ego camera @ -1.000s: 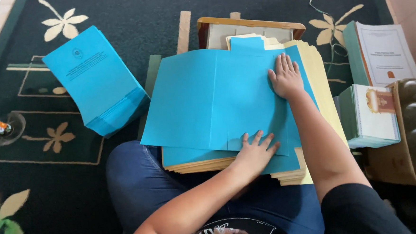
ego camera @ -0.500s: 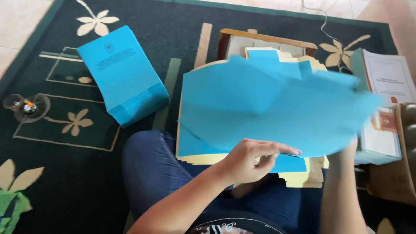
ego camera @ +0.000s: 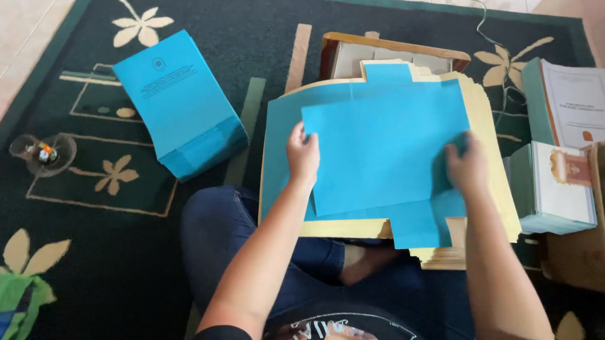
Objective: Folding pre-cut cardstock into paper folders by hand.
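Hands, left (ego camera: 303, 154) and right (ego camera: 465, 165), grip blue folded sheet (ego camera: 384, 145) edges.

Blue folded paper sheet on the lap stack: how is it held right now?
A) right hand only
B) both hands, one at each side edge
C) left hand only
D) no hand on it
B: the left hand holds the left edge of the blue folded paper sheet and the right hand holds its right edge, over the stack of cream and blue card folders.
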